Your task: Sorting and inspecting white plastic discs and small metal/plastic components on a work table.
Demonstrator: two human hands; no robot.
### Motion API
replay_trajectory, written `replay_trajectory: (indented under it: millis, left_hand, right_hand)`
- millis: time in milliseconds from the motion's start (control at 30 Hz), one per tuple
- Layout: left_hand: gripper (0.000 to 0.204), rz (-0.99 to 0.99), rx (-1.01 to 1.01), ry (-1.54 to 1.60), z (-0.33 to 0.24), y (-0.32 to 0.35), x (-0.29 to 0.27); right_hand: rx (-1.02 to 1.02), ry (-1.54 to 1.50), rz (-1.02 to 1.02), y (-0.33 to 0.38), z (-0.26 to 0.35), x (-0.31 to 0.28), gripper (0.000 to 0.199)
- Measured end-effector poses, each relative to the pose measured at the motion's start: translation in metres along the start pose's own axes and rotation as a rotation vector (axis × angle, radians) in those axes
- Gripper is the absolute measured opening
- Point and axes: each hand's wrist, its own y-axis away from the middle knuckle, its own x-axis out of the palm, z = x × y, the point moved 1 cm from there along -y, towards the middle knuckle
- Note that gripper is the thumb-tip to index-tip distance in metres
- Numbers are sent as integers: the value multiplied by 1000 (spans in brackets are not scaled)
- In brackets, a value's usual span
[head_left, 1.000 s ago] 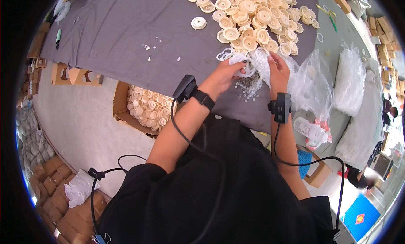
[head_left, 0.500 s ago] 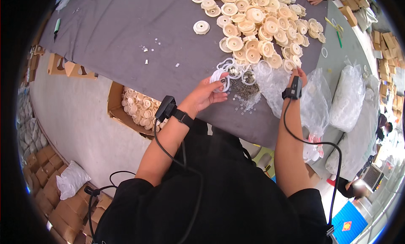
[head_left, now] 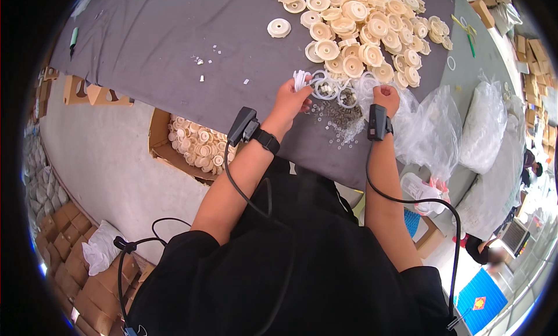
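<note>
My left hand (head_left: 292, 99) is closed around a bundle of thin white rings (head_left: 300, 80) at the near side of the table. More white rings (head_left: 325, 87) lie just right of it, partly over a heap of small dark metal parts (head_left: 343, 114). My right hand (head_left: 386, 99) is pinched at the right of this heap, with a single white ring (head_left: 367, 76) at its fingertips. Tiny clear washers (head_left: 344, 139) are scattered on the near side of the heap. Beyond both hands spreads a large pile of cream round plastic wheels (head_left: 372, 28).
A clear plastic bag (head_left: 427, 127) lies right of my right hand, beside a stuffed clear bag (head_left: 485, 127). Below the table's left edge stands a cardboard box (head_left: 160, 135) of cream parts. A green-handled tool (head_left: 74, 38) lies far left, and one cream wheel (head_left: 279, 27) sits apart.
My right hand has moved left, from the edge of the wheel pile to the ring heap, and a white ring now shows at its fingertips. My left hand has risen slightly with its rings.
</note>
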Motion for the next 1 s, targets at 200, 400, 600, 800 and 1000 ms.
replay_trajectory:
  millis: [200, 400, 600, 800, 1000]
  left_hand:
    - [27, -65, -32, 5, 3, 2, -12]
    - [26, -31, -61, -8, 2, 4, -9]
    - [23, -70, -72, 43, 7, 3, -26]
    - [25, -54, -107, -9, 5, 6, -23]
    - [29, -126, 124, -183, 18, -17, -21]
  right_hand:
    - [448, -461, 206, 19, 37, -13, 23]
    - [87, -62, 153, -3, 26, -15, 21]
    - [446, -889, 531, 34, 63, -29, 30]
    - [34, -59, 515, 48, 52, -10, 34]
    - [-85, 158, 486, 40, 63, -8, 26]
